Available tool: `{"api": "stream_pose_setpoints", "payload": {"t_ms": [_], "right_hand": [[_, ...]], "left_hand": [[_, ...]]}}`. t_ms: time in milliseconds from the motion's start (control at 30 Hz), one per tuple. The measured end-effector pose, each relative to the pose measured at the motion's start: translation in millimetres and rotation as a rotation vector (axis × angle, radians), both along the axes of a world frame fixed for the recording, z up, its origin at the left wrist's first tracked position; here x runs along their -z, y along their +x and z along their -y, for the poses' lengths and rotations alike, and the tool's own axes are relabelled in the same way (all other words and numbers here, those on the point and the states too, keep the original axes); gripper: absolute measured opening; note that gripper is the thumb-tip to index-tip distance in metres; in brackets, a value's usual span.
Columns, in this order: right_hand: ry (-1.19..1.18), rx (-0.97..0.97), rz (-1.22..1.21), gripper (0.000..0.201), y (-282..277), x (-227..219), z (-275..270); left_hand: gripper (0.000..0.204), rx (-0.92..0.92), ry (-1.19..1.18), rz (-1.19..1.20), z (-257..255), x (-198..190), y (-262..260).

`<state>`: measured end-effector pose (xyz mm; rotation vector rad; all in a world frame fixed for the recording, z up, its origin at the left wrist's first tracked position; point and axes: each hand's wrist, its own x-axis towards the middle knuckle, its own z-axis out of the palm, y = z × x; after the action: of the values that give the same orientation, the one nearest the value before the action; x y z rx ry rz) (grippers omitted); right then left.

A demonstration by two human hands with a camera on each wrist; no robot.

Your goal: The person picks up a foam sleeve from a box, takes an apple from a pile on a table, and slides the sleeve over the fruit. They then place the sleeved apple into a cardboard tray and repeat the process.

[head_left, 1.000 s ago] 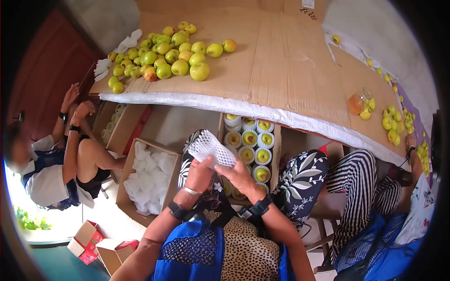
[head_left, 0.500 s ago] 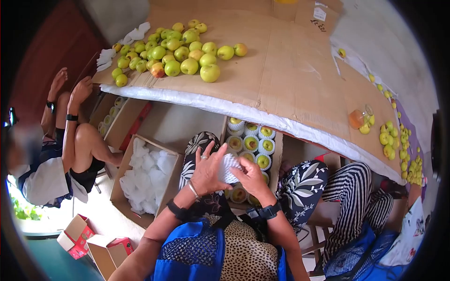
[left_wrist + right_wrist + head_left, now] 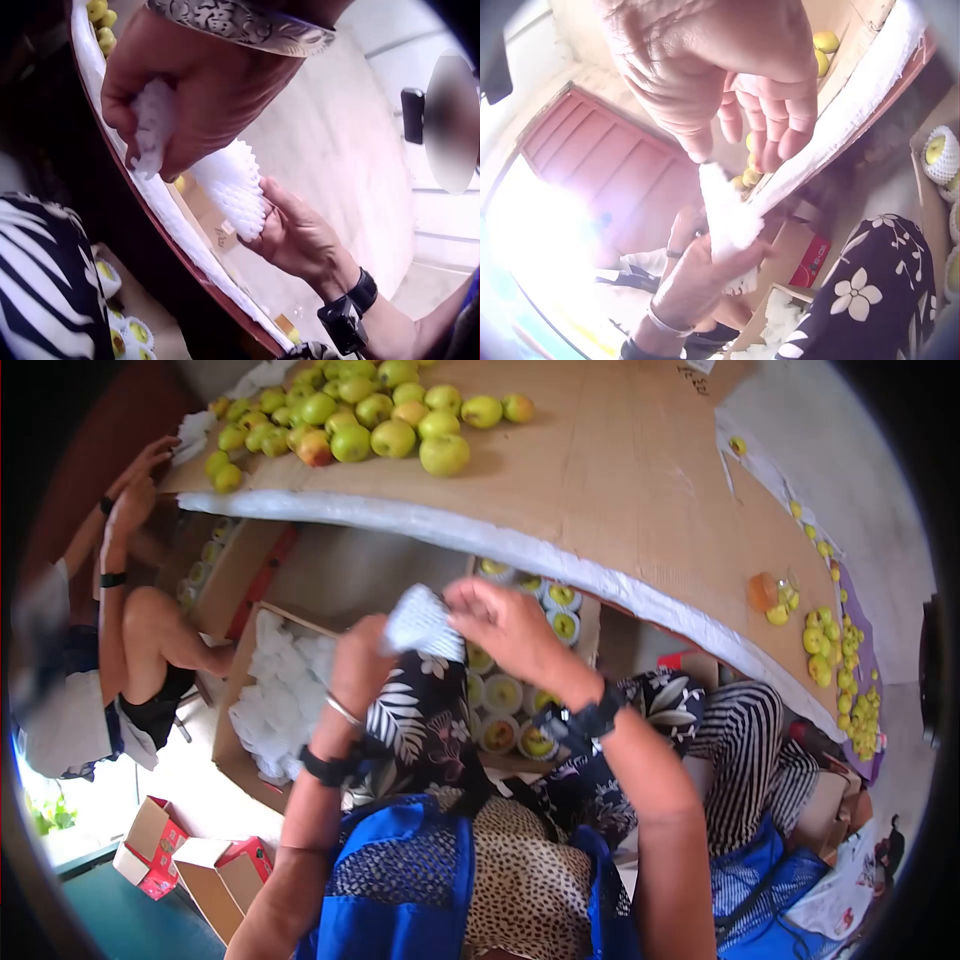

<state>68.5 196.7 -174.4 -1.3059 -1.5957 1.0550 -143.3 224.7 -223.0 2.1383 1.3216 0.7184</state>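
A white foam net sleeve (image 3: pixel 425 622) hangs between the two hands above the lap. My left hand (image 3: pixel 358 660) grips one end, and in the left wrist view a bunched part of the foam (image 3: pixel 155 124) pokes out of the fist. My right hand (image 3: pixel 515 635) is at the sleeve's other end, its thumb tip right at the foam's edge. In the right wrist view its fingers (image 3: pixel 776 127) are bent loosely, apart from the thumb. Below sits a box of apples in foam nets (image 3: pixel 503 695), partly hidden by the right arm.
Loose green apples (image 3: pixel 350 420) lie piled on the cardboard-covered table (image 3: pixel 600 480). A carton of white foam nets (image 3: pixel 275 690) stands at the left. Another person's hands (image 3: pixel 135 490) are at the table's left end; a person in striped trousers (image 3: pixel 745 750) sits at the right.
The sleeve and both hands have shifted left and up. The left hand, spread around the sleeve half a second ago, now grips its end. The head view has moved, bringing the table lower.
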Motion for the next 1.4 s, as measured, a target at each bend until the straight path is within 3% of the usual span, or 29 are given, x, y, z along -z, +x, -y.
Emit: {"api": "stream_pose_setpoints", "payload": {"t_ms": [33, 100, 200, 233, 300, 333, 400, 600, 800, 900, 1000, 1100, 1167, 1200, 1267, 1367, 1400], "right_hand": [[0.001, -0.004, -0.079, 0.035, 3.4, 0.6, -17.5], [-0.028, 0.119, -0.064, 0.048, 28.4, -10.6, -56.5], [0.034, 0.322, -0.039, 0.061, 63.1, -12.2, -106.6], [0.001, 0.352, -0.035, 0.065, 67.5, -14.0, -120.1], [-0.02, 0.378, -0.023, 0.075, 63.1, -18.1, -150.8], [-0.031, 0.381, -0.01, 0.08, 58.2, -7.2, -162.2], [-0.065, 0.375, 0.087, 0.09, 48.8, 12.1, -177.3], [-0.06, 0.319, 0.168, 0.086, 17.8, 13.9, -202.2], [-0.044, 0.427, 0.3, 0.076, 12.4, 29.8, -215.7], [0.005, 0.33, 0.229, 0.075, 19.9, 33.8, -211.6], [0.187, 0.191, 0.057, 0.072, 30.0, 36.5, -176.7], [0.008, 0.095, -0.522, 0.059, 38.1, 11.2, -118.1], [-0.223, -0.017, -1.102, 0.05, 53.6, -0.6, -78.6], [-0.316, -0.08, -1.233, 0.049, 57.9, -15.1, -58.4], [-0.395, -0.145, -1.404, 0.051, 68.4, -16.8, -29.0], [-0.405, -0.159, -1.508, 0.053, 79.9, -12.0, 9.6], [-0.385, -0.112, -1.494, 0.053, 82.4, -5.5, 21.8]], "left_hand": [[0.016, -0.063, -0.057, 0.084, -8.0, 9.5, -11.8], [0.014, -0.066, -0.009, -0.094, -15.9, 11.6, -37.7], [0.03, -0.021, -0.386, 0.04, -5.2, 16.1, -46.8], [0.019, -0.025, -0.136, 0.169, -0.6, 48.5, -40.4], [0.026, -0.003, -0.174, 0.144, 14.8, 88.7, -32.7], [0.024, 0.079, -0.363, 0.019, 16.2, 74.5, -25.9], [0.018, 0.006, -0.361, 0.03, 14.2, 74.1, -20.5], [0.021, 0.061, -0.323, -0.189, 12.1, 77.4, -21.4], [0.023, 0.099, -0.308, -0.386, 10.4, 70.0, -11.4], [0.023, 0.1, -0.28, -0.42, 6.4, 61.3, -12.1], [0.024, 0.078, -0.281, -0.408, 8.0, 76.9, -13.1], [0.042, 0.029, -0.323, -0.232, 10.7, 68.6, -17.7], [0.055, 0.011, -0.361, -0.152, 17.8, 41.7, -13.5], [0.056, 0.03, -0.36, -0.034, 21.6, 39.9, -14.8], [0.054, 0.079, -0.353, 0.198, 28.9, 37.1, -16.0], [0.046, 0.134, -0.713, 0.608, 42.7, -4.5, 4.3], [0.035, 0.096, -0.804, 0.608, 45.7, -11.6, 10.4]]}}
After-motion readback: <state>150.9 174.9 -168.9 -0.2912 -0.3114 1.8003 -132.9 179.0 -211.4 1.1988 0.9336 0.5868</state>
